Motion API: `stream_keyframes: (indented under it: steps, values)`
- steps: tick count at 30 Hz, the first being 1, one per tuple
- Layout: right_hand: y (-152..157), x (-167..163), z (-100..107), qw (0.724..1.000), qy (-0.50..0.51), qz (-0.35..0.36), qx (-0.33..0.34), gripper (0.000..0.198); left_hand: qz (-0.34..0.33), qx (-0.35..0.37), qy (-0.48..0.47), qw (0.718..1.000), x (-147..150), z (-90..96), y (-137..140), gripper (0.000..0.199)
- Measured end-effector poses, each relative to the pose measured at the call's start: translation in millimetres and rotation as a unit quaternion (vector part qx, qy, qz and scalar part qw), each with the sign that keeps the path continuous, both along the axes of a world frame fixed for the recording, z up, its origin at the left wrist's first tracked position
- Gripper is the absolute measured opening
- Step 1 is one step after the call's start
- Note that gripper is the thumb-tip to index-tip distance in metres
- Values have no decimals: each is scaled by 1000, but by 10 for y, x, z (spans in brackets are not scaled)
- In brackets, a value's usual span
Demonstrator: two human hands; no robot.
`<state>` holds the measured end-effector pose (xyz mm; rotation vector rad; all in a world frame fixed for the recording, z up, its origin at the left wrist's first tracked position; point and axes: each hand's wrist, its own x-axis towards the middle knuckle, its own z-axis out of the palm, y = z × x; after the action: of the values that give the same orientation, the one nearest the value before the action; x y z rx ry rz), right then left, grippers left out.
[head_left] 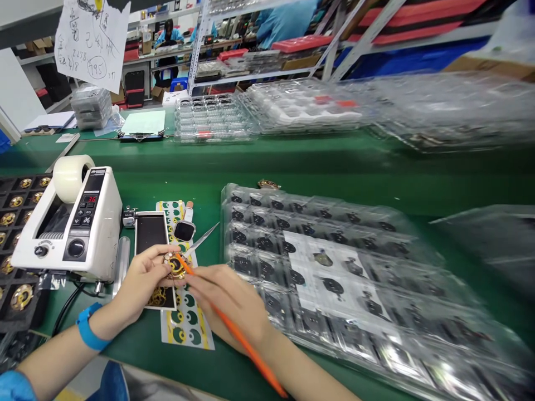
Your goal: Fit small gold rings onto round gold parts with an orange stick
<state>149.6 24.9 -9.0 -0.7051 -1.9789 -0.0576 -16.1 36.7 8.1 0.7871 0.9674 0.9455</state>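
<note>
Between the fingers of my left hand [140, 281] is a small round gold-coloured part [176, 266] with a dark ring on its face. My right hand [229, 298] grips a long thin orange stick [246, 342], and its tip rests at the upper face of the round part. A pointed metal blade [203, 238] sticks out just beyond my fingers; what it belongs to is hidden. Under my hands lie a white-edged box [151, 228] with gold rings in its lower end and a sticker sheet [186, 323] with yellow and green ring shapes.
A white tape dispenser [98, 223] stands at the left, beside a black foam tray [29, 267] of gold parts. Clear blister trays [334, 267] with dark round pieces cover the right side. A smartwatch [184, 230] lies near my hands. More clear trays [301, 103] sit on the raised ledge behind.
</note>
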Motion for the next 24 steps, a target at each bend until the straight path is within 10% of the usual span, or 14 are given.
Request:
stream_keyframes:
  steps: [9, 24]
  values:
    - [40, 90, 36, 954, 230, -34, -187, 19, -22, 22, 15, 999, -19, 48, -5, 33]
    - [48, 75, -31, 922, 311, -13, -231, 26, -23, 11, 4, 1000, 1, 77, 14, 25]
